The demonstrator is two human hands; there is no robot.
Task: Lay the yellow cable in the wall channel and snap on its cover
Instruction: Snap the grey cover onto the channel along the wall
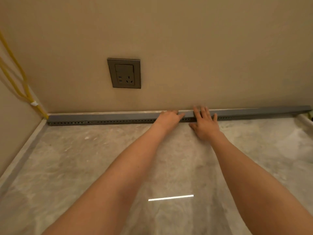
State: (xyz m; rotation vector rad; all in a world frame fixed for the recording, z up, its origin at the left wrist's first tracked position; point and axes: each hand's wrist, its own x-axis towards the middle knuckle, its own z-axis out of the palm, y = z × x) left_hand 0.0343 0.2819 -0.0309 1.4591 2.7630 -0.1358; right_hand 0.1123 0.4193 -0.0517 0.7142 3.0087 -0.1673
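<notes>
A long grey slotted channel (101, 122) runs along the foot of the back wall, with its flat grey cover (254, 111) lying on top along its whole length. My left hand (169, 117) rests on the cover near the middle, fingers curled over its top edge. Close to its right, my right hand (205, 122) lies flat on the cover with fingers spread and the thumb down on the floor side. The yellow cable (25, 85) comes down the left wall, bound by a white tie (34, 103), and enters the channel's left end in the corner.
A grey wall socket (124, 73) sits on the back wall above the channel. The marble floor (84, 167) is glossy and dusty, with a pale skirting (22, 148) along the left wall. Something small and yellow-green shows at the channel's far right end (310, 114).
</notes>
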